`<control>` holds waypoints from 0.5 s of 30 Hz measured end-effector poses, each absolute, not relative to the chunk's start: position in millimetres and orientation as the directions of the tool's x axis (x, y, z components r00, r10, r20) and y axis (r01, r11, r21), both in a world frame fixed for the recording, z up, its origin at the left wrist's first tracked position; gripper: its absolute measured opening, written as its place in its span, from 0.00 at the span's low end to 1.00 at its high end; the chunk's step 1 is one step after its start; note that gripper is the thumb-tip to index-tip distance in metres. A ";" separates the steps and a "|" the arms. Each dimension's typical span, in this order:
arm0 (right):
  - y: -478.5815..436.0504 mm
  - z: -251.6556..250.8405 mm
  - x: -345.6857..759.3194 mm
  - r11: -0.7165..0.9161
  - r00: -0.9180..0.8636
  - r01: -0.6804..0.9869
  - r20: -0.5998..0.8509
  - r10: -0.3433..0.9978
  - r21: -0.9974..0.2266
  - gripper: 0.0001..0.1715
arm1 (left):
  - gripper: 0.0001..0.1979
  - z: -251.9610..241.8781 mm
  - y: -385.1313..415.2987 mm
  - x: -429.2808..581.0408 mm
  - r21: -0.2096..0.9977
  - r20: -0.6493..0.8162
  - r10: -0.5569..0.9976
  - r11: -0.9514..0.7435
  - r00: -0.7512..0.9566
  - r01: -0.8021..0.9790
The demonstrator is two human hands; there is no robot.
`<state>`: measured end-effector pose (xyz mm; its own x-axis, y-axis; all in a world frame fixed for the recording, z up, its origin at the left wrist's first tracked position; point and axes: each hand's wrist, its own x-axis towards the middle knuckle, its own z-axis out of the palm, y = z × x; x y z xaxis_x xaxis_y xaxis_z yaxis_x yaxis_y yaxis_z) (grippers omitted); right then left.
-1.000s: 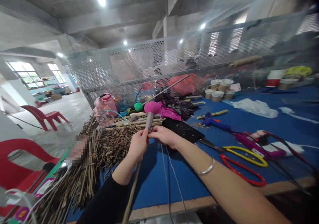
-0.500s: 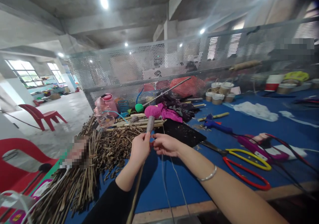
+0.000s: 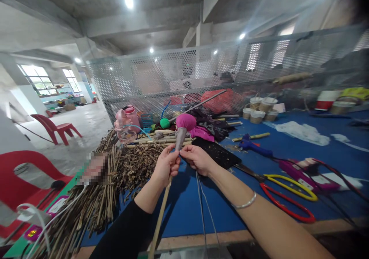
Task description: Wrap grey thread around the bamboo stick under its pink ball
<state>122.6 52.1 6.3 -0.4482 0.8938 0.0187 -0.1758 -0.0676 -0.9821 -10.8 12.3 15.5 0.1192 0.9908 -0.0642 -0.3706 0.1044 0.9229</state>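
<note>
My left hand (image 3: 166,166) is closed around a pale wooden stick (image 3: 159,224), just under its upper end. That end is wrapped in a grey cone-shaped neck (image 3: 181,136), topped by a round magenta bundle (image 3: 186,122). My right hand (image 3: 198,160) meets the left at the base of the grey wrap, thumb and forefinger pinched together. Grey yarn (image 3: 201,203) hangs in two strands below my right hand, past the table's front edge. The exact pinch point is too small to make out.
Dried stalks (image 3: 95,201) are heaped at left. Large scissors (image 3: 288,190) with yellow and red handles lie at right, near a blue glue gun (image 3: 253,145). Behind are a pink jug (image 3: 127,126), a green ball (image 3: 165,123), several small pots (image 3: 258,115) and a perforated metal screen (image 3: 161,74).
My right-hand fingers, loosely curled before, now pinch at the base of the grey wrap. The view has shifted slightly left, so things appear farther right.
</note>
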 end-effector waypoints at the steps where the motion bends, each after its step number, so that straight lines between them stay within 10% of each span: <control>1: 53.0 7.1 123.5 -0.082 -0.483 -0.204 0.028 0.875 -0.976 0.21 | 0.31 16.4 11.3 -11.6 0.916 -0.045 0.987 0.102 0.154 -0.389; 9: 57.7 6.4 128.2 -0.144 -0.634 -0.327 0.104 0.766 -0.934 0.22 | 0.30 14.0 3.2 -1.0 0.854 0.012 0.970 0.116 0.243 -0.507; 15: 64.4 2.9 134.7 -0.023 -0.482 -0.241 0.099 0.871 -0.970 0.17 | 0.19 -4.3 9.5 6.5 0.987 0.085 0.996 -0.087 -0.019 -0.134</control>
